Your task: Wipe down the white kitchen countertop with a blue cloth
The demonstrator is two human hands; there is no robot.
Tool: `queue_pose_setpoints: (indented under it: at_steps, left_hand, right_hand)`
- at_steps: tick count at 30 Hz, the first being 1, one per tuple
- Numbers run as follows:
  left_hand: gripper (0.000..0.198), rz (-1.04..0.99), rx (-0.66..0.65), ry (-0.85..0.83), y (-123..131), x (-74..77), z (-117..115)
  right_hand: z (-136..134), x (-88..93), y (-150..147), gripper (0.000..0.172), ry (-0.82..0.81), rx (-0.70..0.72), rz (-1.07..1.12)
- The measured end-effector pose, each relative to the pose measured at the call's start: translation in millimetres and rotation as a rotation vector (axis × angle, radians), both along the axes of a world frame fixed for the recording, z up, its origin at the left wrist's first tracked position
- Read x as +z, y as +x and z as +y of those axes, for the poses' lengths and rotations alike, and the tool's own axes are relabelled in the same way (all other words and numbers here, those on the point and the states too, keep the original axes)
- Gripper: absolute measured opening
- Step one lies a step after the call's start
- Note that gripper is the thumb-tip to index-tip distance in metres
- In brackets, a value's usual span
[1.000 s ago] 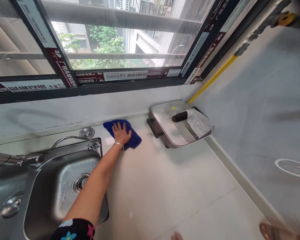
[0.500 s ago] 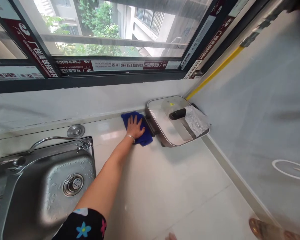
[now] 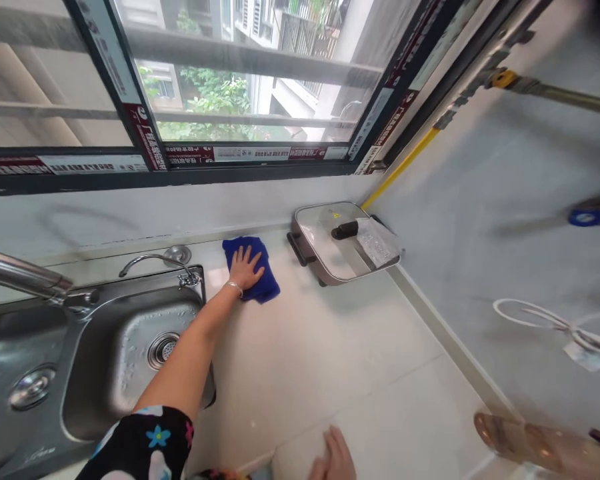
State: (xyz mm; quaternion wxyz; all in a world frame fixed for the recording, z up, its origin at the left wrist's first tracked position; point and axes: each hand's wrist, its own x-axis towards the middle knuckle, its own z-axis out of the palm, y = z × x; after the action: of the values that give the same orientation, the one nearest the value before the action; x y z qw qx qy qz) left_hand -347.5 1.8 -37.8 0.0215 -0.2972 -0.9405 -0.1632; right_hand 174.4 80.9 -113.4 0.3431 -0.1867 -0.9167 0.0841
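My left hand lies flat with spread fingers on a blue cloth, pressing it against the white countertop. The cloth is spread out and slightly creased, between the sink and a square electric pan. A gap separates it from the pan's dark side handle. At the bottom edge, my right hand is partly in view, its fingers stretched out and nothing visible in them. The pan has a glass lid with a black knob, and a crumpled whitish plastic wrapping covers part of it.
A steel double sink with a faucet and a thin curved tap is on the left. Behind the counter is a window. Along the right wall run a yellow pipe and a white cable. A brownish object stands lower right.
My left hand has slid the blue cloth leftward, away from the pan's handle. More of my right hand shows at the bottom. The view has shifted, showing more of the sink.
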Motion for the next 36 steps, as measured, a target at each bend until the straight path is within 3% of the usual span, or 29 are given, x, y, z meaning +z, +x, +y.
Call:
queue_pose_setpoints:
  at_steps: [8,23,26,30,33,36]
  left_hand:
    - [0.061,0.054,-0.067,-0.063,90,8.8,-59]
    - [0.063,0.128,-0.338,-0.064,283,2.1,-132]
    - [0.064,0.13,-0.368,-0.067,313,2.8,-136]
    - [0.064,0.142,-0.35,-0.085,332,2.6,-127]
    - [0.065,0.133,-0.369,-0.103,337,2.3,-112]
    - [0.07,0.109,-0.432,-0.118,340,3.1,-94]
  right_hand:
    - [-24,25.2,-16,0.045,-0.099,-0.107,-0.057]
    - [-27,37.1,-22,0.046,-0.184,-0.137,-0.024]
    - [-27,38.2,-23,0.047,-0.216,-0.116,0.001]
    - [-26,44.6,-14,0.047,-0.259,-0.109,0.086]
    - [-25,51.6,15,0.046,-0.304,-0.225,0.128]
    - [-26,55.0,65,0.043,-0.312,-0.345,0.115]
